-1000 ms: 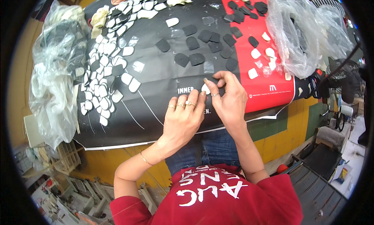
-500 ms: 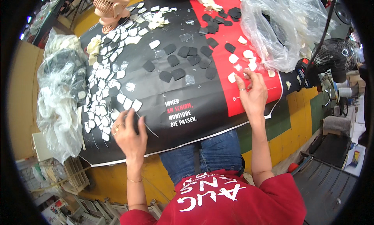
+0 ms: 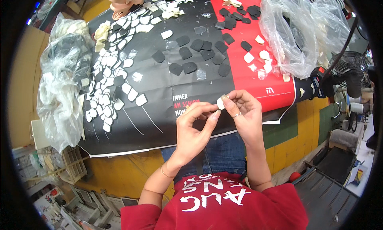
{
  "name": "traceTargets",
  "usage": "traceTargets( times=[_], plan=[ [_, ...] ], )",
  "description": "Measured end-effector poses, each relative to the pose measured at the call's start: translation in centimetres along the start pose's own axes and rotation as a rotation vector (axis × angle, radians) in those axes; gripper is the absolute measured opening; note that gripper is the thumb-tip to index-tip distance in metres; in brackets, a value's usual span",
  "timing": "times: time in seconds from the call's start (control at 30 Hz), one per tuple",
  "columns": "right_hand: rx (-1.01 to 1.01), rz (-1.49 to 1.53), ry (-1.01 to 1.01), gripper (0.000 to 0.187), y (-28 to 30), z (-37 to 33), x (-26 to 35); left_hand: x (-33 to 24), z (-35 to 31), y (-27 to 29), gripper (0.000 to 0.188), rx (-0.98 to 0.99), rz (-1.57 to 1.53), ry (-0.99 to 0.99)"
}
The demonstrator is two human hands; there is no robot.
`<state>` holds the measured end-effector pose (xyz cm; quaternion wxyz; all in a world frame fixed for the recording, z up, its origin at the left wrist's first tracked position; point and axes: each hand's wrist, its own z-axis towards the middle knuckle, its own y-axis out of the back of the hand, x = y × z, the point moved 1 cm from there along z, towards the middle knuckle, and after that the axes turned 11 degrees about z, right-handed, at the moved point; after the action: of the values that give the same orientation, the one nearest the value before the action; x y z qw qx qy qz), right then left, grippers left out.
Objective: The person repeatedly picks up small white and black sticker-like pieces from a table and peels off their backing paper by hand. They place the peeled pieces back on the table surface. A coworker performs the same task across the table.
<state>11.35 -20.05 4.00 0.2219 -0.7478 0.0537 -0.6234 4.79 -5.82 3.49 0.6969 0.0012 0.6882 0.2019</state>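
Note:
Above the near edge of the sheet, my two hands meet at a small white rounded pad (image 3: 220, 103). My right hand (image 3: 248, 116) pinches it between thumb and fingers. The thumb and index fingertip of my left hand (image 3: 194, 128) are closed at its near left side; their exact contact is partly hidden. Beyond my hands lie several black rounded pads (image 3: 185, 52). A large scattered heap of white pads with dark edges (image 3: 105, 98) covers the left side. Several loose white pads (image 3: 264, 55) rest on the red part of the sheet.
The black and red printed sheet (image 3: 159, 82) covers the table. Clear plastic bags stand at left (image 3: 62, 106) and far right (image 3: 295, 34). A pink fan (image 3: 121, 2) sits at the far left, and a black fan (image 3: 349, 68) at the right edge.
My left hand has moved right, away from the heap of white pads. My right hand has come nearer and left from the red area, and both now meet at a white pad.

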Motion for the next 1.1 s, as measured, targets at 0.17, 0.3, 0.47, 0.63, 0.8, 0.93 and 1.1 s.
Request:
traceTargets(
  times=[0.17,0.3,0.47,0.63,0.8,0.93,1.1],
  plan=[
    [0.051,0.035,0.012,0.013,-0.5,0.0,0.2,0.1,0.4,0.1,0.011,-0.007,-0.233,0.100],
    [0.068,-0.002,0.018,0.014,-0.9,0.1,0.2,0.4,0.3,0.5,0.011,0.018,-0.276,0.135],
    [0.019,-0.094,0.096,0.014,-1.2,-0.3,-0.1,0.0,0.5,0.7,0.011,0.017,-0.205,0.118],
    [0.011,-0.189,0.173,0.014,-1.2,-0.3,-0.3,-0.4,0.2,0.9,0.011,-0.002,-0.098,0.072],
    [0.019,-0.164,0.170,0.013,-1.3,-0.4,-0.3,-0.2,0.1,0.7,0.011,-0.024,-0.146,0.083],
    [0.025,-0.174,0.171,0.013,-1.2,-0.4,-0.3,-0.3,-0.2,0.7,0.011,-0.004,-0.148,0.111],
    [0.030,-0.170,0.172,0.013,-1.2,-0.4,-0.4,-0.3,-0.1,0.8,0.011,0.012,-0.113,0.120]
  ],
)
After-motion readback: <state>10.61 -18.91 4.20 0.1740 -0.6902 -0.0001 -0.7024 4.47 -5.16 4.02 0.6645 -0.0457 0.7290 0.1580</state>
